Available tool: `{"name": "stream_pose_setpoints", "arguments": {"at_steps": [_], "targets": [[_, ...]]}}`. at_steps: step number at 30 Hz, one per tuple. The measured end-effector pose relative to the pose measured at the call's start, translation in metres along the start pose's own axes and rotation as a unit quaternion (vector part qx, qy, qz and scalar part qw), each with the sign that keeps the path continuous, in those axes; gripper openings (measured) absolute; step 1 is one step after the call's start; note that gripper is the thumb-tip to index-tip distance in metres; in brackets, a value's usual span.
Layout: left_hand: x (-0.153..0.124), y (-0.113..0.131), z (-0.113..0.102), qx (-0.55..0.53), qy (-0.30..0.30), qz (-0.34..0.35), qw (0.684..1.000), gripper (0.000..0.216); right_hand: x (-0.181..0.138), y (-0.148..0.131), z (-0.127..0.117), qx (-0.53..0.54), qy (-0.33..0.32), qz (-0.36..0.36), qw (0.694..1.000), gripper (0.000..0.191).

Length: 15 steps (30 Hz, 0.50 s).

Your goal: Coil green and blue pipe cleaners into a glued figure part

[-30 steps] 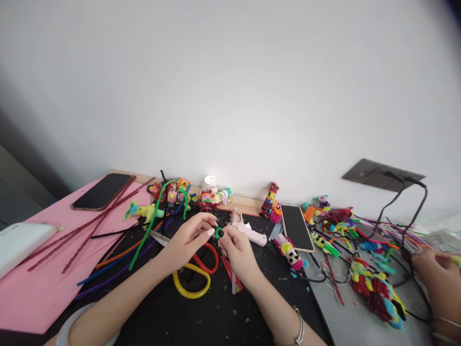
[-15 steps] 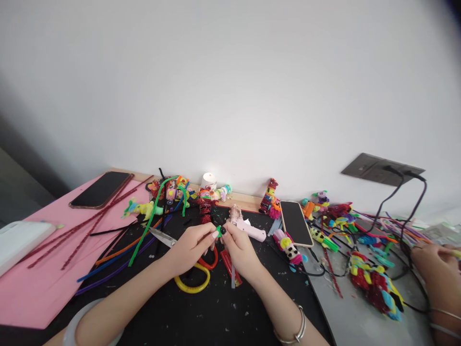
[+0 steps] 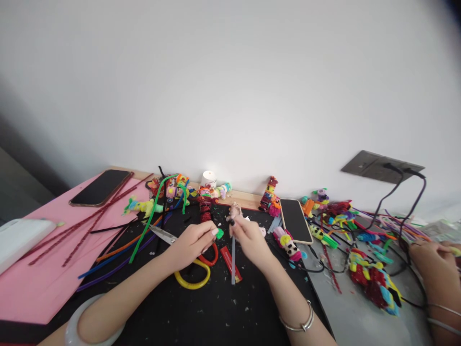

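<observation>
My left hand (image 3: 194, 242) pinches a small curled green piece of pipe cleaner (image 3: 219, 234) between thumb and fingertips. To its right, my right hand (image 3: 250, 240) has its fingers drawn together in front of a pale pink glue gun (image 3: 263, 231), which it mostly hides. Whether those fingers touch the gun or hold something cannot be made out. A translucent glue stick (image 3: 233, 262) extends below the right hand, beside a red packet (image 3: 230, 265). Scissors with a yellow and red handle (image 3: 194, 283) lie partly under my left hand. Behind stands a dark red pipe-cleaner figure (image 3: 205, 209).
Loose pipe cleaners (image 3: 118, 250) and a pink sheet (image 3: 32, 293) lie left, with a dark phone (image 3: 103, 187). A white-edged phone (image 3: 296, 221), pipe-cleaner figures (image 3: 374, 283) and black cables (image 3: 385, 202) are right. Another person's hand (image 3: 432, 262) is at the far right.
My hands were together at the green piece. The right hand has moved off it to the right and slightly up, while the left hand keeps the piece.
</observation>
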State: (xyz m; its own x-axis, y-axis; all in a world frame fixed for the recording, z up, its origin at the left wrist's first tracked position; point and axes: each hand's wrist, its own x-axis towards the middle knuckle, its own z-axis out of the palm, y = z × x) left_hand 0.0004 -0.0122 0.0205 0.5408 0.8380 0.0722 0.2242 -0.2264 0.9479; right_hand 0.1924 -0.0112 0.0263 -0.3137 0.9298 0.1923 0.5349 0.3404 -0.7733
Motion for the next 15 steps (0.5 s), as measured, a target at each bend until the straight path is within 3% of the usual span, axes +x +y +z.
{"name": "stream_pose_setpoints", "arguments": {"at_steps": [3, 5, 7, 10, 15], "targets": [[0.001, -0.006, -0.002, -0.026, 0.064, -0.008, 0.998, 0.032, 0.0, 0.01, -0.013, -0.051, 0.131, 0.04, 0.989, 0.025], [0.003, -0.011, -0.003, -0.034, 0.102, -0.013, 0.994, 0.031, -0.003, 0.013, -0.02, -0.071, 0.147, 0.053, 0.985, 0.017], [0.005, -0.014, -0.005, -0.032, 0.125, -0.018, 0.991, 0.031, -0.009, 0.011, -0.022, -0.103, 0.114, 0.048, 0.987, 0.012], [0.006, -0.016, -0.005, -0.03, 0.136, -0.027, 0.99, 0.031, -0.019, 0.0, -0.013, -0.216, -0.004, 0.032, 0.976, 0.013], [0.005, -0.018, -0.003, -0.022, 0.137, -0.027, 0.99, 0.03, -0.025, -0.022, 0.014, -0.399, -0.098, 0.075, 0.908, 0.013]]}}
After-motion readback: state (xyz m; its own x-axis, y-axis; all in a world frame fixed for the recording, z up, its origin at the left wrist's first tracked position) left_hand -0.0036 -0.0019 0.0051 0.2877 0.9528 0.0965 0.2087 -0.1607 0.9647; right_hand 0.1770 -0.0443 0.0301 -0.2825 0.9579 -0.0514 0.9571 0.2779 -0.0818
